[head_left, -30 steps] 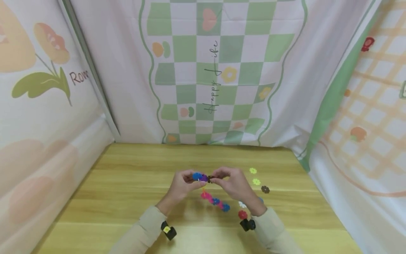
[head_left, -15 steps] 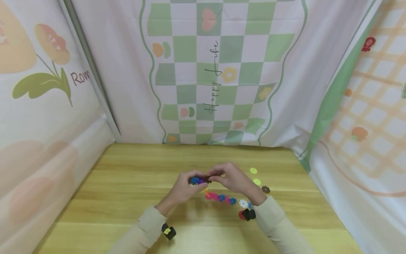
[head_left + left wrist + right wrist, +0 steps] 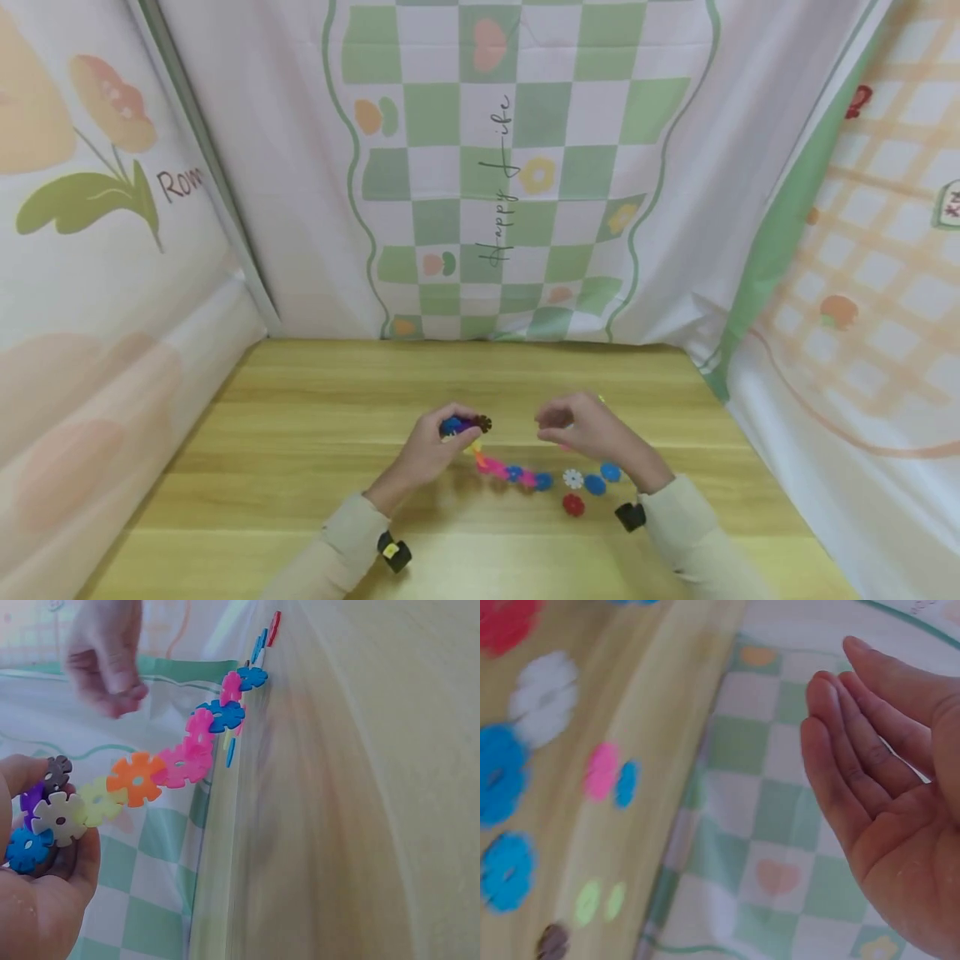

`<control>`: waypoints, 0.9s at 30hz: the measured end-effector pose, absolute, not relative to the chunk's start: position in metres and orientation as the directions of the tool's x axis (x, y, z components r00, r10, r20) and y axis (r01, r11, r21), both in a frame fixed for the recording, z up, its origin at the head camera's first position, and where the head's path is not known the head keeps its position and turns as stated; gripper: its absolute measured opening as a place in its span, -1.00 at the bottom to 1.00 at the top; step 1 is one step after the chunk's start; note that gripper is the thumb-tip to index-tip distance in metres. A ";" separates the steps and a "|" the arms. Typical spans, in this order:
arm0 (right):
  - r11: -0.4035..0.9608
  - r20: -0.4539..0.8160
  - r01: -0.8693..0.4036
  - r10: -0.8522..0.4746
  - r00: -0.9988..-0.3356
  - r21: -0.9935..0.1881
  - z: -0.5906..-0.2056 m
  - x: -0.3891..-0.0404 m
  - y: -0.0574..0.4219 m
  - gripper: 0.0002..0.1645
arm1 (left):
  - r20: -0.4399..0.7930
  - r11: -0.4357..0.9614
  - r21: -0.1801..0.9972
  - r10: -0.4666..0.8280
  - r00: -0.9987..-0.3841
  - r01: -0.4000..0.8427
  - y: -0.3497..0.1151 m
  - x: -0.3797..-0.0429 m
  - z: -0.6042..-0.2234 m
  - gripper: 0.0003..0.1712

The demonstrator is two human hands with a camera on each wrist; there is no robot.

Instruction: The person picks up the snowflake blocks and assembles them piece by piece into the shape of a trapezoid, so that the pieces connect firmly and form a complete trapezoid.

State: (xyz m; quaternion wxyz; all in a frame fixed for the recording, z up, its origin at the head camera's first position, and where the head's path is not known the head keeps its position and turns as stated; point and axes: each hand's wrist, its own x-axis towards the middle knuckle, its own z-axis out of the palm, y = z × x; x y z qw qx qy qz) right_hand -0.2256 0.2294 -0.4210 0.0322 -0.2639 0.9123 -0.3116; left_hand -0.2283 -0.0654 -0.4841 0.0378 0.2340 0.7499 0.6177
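My left hand (image 3: pixel 429 446) holds one end of a chain of interlocking flower-shaped plastic discs between thumb and fingers. In the left wrist view the gripped end has a blue disc (image 3: pixel 30 850), a white disc (image 3: pixel 61 817), a purple disc partly hidden and a dark brown disc (image 3: pixel 58 773) close by the thumb. From there the chain runs through a pale yellow disc (image 3: pixel 100 801) and an orange disc (image 3: pixel 136 780) to pink discs (image 3: pixel 184 762) and blue ones. My right hand (image 3: pixel 588 427) hovers to the right, apart from the chain, fingers loosely bent with nothing in them.
Loose discs lie on the wooden table (image 3: pixel 315 492) at the right: white (image 3: pixel 573 478), red (image 3: pixel 573 504) and blue (image 3: pixel 595 484). The right wrist view adds pink (image 3: pixel 601 772), lime (image 3: pixel 587 902) and brown (image 3: pixel 553 942) discs. A checkered curtain (image 3: pixel 495 208) closes off the back.
My right hand, earlier at the brown disc together with the left, has let go and moved right. The brown disc stays on the chain in my left hand.
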 end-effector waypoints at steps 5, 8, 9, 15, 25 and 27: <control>0.718 0.003 -0.420 -0.502 -0.865 -0.555 -0.449 -0.219 0.257 -0.73 | 0.231 0.125 0.945 0.398 -0.888 0.302 -0.068 -0.230 -0.485 -0.68; 0.725 -0.044 -0.387 -0.498 -0.866 -0.570 -0.465 -0.212 0.267 -0.66 | 0.237 0.123 0.943 0.406 -0.883 0.310 -0.068 -0.229 -0.484 -0.68; 0.723 -0.054 -0.380 -0.497 -0.866 -0.577 -0.469 -0.210 0.269 -0.64 | 0.238 0.124 0.942 0.408 -0.881 0.312 -0.068 -0.229 -0.484 -0.68; 0.711 -0.039 -0.369 -0.486 -0.873 -0.598 -0.483 -0.207 0.275 -0.71 | 0.251 0.113 0.940 0.405 -0.879 0.321 -0.069 -0.230 -0.484 -0.68; 0.733 -0.055 -0.293 -0.410 -0.910 -0.614 -0.485 -0.212 0.273 -0.69 | 0.255 0.090 0.944 0.413 -0.874 0.318 -0.070 -0.233 -0.486 -0.68; 0.730 -0.053 -0.299 -0.417 -0.907 -0.614 -0.486 -0.214 0.273 -0.73 | 0.254 0.091 0.944 0.417 -0.873 0.318 -0.071 -0.234 -0.486 -0.67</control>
